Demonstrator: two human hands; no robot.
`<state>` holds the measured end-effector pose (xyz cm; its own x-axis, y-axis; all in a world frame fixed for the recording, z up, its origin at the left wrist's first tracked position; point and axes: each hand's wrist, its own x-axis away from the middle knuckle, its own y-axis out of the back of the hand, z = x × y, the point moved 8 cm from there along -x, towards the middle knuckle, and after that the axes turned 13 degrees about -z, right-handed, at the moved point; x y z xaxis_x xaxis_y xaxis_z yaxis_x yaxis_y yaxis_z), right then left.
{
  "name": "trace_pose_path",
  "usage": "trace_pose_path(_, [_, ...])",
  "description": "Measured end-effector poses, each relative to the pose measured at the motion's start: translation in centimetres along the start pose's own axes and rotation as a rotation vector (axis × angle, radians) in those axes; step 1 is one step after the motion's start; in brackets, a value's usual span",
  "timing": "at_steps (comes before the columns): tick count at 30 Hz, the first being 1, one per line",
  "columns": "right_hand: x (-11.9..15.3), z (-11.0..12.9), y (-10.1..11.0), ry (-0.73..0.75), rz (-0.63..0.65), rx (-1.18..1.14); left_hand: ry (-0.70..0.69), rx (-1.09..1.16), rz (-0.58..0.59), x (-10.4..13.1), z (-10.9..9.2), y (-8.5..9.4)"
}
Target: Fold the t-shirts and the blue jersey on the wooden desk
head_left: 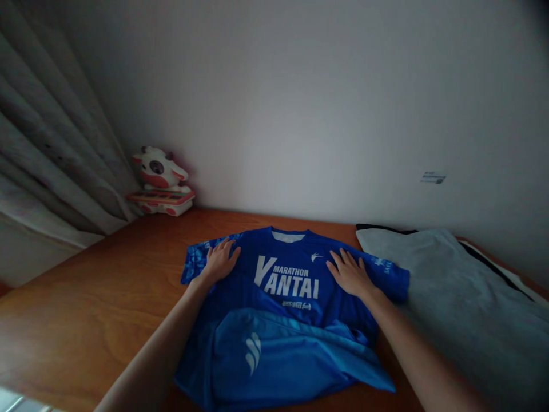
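Observation:
A blue short-sleeved T-shirt (295,252) lies spread on the wooden surface, its collar toward the wall. White lettering reading "MARATHON YANTAI" crosses its chest. The lower part is rumpled and folded over, showing a lighter blue area with a white leaf-like mark. My left hand (221,260) rests flat near the left sleeve, fingers spread. On the other side my right hand (349,272) lies on the chest near the right sleeve, also with fingers apart. Neither hand grips the fabric.
A grey cloth (463,297) with black edging lies to the right, touching the shirt's right sleeve. At the back left stands a cow-shaped toy keyboard (160,197). A pale curtain (51,131) hangs at the left. The white wall (309,114) bounds the wooden surface (98,297) behind.

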<state>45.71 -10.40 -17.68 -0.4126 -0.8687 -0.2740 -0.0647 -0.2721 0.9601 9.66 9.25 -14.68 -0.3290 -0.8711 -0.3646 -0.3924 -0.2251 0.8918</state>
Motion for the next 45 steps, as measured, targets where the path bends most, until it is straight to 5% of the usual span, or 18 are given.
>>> trace_pose_path(5, [2.1, 3.0, 3.6, 0.216, -0.144, -0.108, -0.145, 0.036, -0.048, 1.7, 1.7, 2.0])
trace_pose_path(10, [8.3, 4.1, 7.7, 0.304, -0.062, -0.389, -0.091, -0.07, 0.002, 3.8, 2.6, 1.1])
trace_pose_path(14, [13.5, 1.6, 10.0, 0.144, -0.028, -0.456, -0.294, 0.053, -0.067, 4.1, -0.6, 3.3])
trace_pose_path(18, [16.9, 0.6, 9.3, 0.152, 0.14, -0.477, -0.538, 0.31, 0.118, 6.2, -5.1, 5.4])
trace_pose_path(21, [17.6, 0.7, 9.6, 0.14, 0.133, -0.524, -0.657, 0.366, 0.24, 8.2, -7.5, 5.8])
trace_pose_path(24, [17.7, 0.9, 11.4, 0.108, 0.084, -0.669, -0.68, 0.372, 0.267, 8.8, -8.1, 5.6])
trace_pose_path(27, [18.4, 0.6, 13.0, 0.074, 0.194, -0.869, -0.618, 0.394, 0.194, 7.9, -7.2, 5.6])
trace_pose_path(32, [20.7, -1.1, 13.0, 0.012, 0.58, -0.961, -0.567, 0.368, 0.182, 6.9, -5.4, 4.6])
trace_pose_path(35, [20.0, -1.1, 12.9, 0.021, 0.513, -0.952, -0.559, 0.357, 0.184, 6.8, -5.1, 4.5])
trace_pose_path(41, [18.1, -2.9, 9.6, -0.43, 0.185, -0.846, -0.67, 0.363, 0.205, 8.1, -6.5, 5.5])
trace_pose_path(43, [18.5, -3.6, 8.8, -0.484, 0.218, -0.817, -0.661, 0.378, 0.241, 8.1, -6.5, 5.2])
trace_pose_path(45, [19.3, -3.2, 8.2, -0.407, 0.406, -0.841, -0.629, 0.395, 0.22, 7.5, -6.1, 5.2])
